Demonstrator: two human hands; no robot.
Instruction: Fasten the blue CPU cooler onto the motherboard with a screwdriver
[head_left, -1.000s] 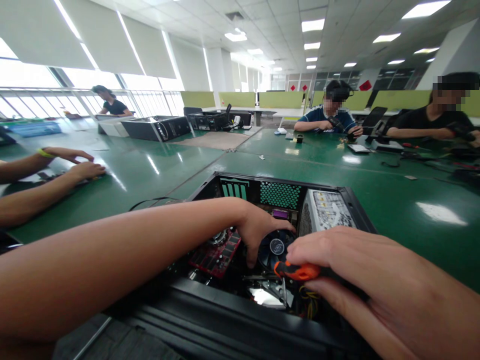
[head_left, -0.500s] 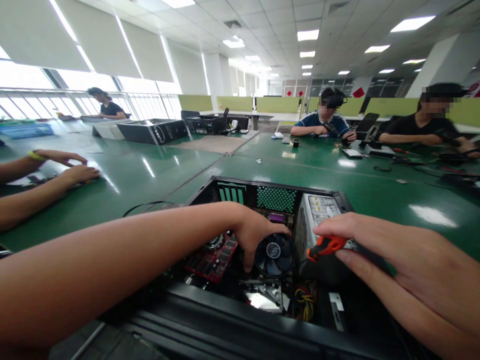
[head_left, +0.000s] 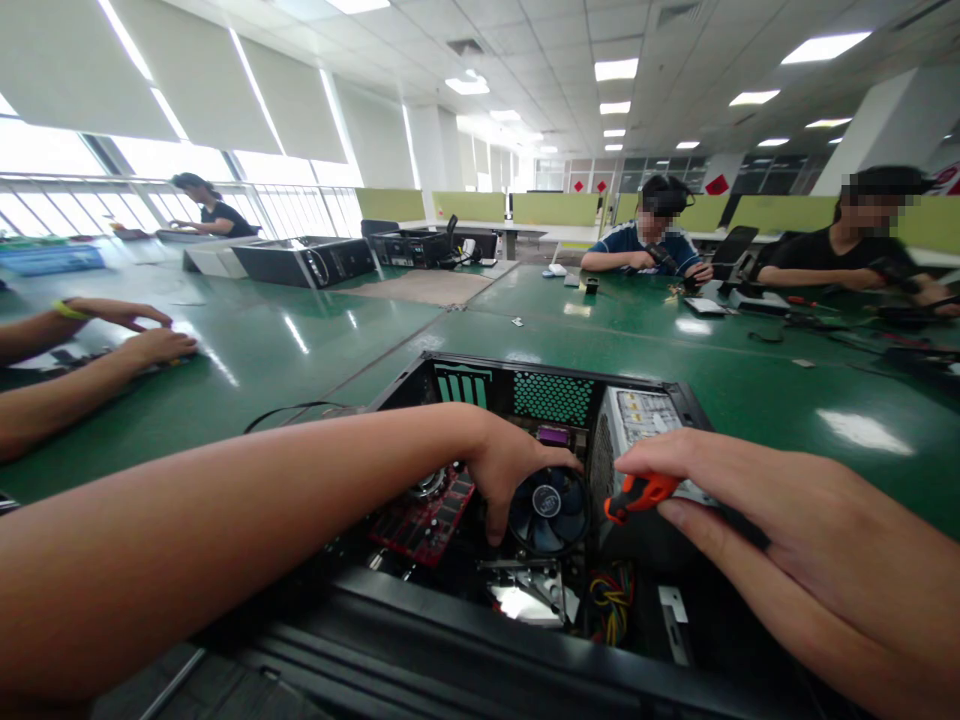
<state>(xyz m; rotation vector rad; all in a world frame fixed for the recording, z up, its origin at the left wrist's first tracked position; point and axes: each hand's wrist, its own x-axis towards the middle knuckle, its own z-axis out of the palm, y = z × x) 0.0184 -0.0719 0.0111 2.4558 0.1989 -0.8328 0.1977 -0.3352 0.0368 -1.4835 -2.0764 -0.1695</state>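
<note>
An opened black computer case (head_left: 480,630) lies in front of me. My left hand (head_left: 510,465) reaches into it, with thumb and forefinger spanning the rim of a round black cooling fan (head_left: 549,505); its other fingers are hidden. My right hand (head_left: 757,510) is closed on a tool with an orange-and-black handle (head_left: 641,493), over the grey power supply (head_left: 641,415). The tool's working end cannot be made out. Left of the fan is a red circuit board (head_left: 427,515). Below the fan sits a shiny metal part (head_left: 529,595), beside bundled coloured wires (head_left: 616,600).
A co-worker's hands (head_left: 150,340) rest on the green table (head_left: 360,345) at the left. Other black cases (head_left: 307,262) stand farther back. Across the table, two people (head_left: 652,240) handle parts, with cables and tools (head_left: 847,335) near the right one.
My right hand has shifted slightly left with the orange-and-black tool, toward the fan. My left hand stays on the fan.
</note>
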